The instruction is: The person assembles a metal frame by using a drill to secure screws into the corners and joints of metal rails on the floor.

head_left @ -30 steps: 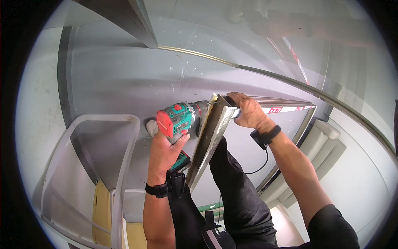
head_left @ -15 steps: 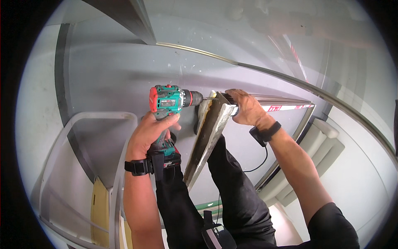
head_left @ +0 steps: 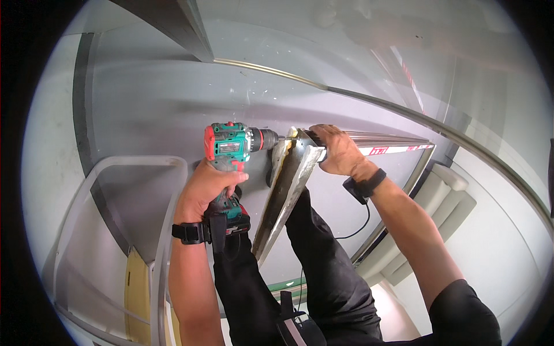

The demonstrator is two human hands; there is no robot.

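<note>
My left hand (head_left: 210,183) is closed round the grip of a teal and red cordless drill (head_left: 231,142), which lies level with its chuck toward the right. The drill's thin bit (head_left: 285,138) reaches the upper end of a dark metal channel (head_left: 283,193); whether its tip is inside a hole I cannot make out. White and yellowish residue coats the channel's edges. Gripping the corner where this channel meets a shiny metal rail (head_left: 392,138), my right hand (head_left: 340,151) has its fingers over the top, partly hidden behind the rail.
A grey tubular frame (head_left: 141,161) stands at the left, with a pale wooden board (head_left: 137,294) beside it. Beyond the rail, a long metal strip (head_left: 398,109) crosses the grey surface. Pale cushioned padding (head_left: 435,219) sits at the right. A thin black cable (head_left: 352,235) hangs below my right wrist.
The view has shifted slightly. On the drill grip, the fingers of my left hand have moved a little, and the red trigger now shows. My right hand keeps its hold on the corner.
</note>
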